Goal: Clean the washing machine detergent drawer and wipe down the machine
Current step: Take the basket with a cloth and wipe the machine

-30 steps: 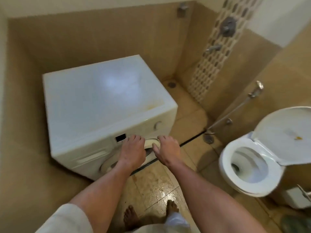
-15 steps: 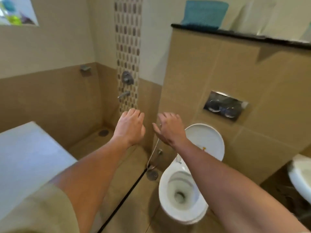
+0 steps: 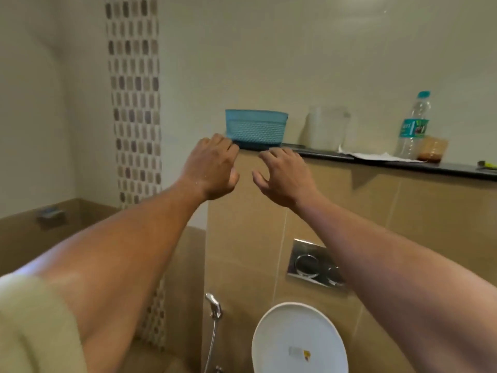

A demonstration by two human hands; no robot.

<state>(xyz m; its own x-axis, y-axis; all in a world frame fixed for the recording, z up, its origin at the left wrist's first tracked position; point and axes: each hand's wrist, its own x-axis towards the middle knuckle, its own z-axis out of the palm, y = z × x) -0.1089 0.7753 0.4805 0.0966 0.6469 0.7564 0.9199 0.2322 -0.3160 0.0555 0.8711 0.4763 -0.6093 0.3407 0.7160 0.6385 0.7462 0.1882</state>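
Below the dark shelf (image 3: 376, 158), left hand (image 3: 211, 168) and right hand (image 3: 285, 176) hover empty, fingers loosely spread and curled, near the blue basket (image 3: 256, 129); left fingertips overlap its corner.

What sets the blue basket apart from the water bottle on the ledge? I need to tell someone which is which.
The blue basket is low, wide and opaque with a woven pattern; the water bottle is tall, narrow and clear. The basket sits at the ledge's left end, just beyond both hands; the bottle stands far to the right. The basket is open-topped; the bottle is capped. Both stand upright.
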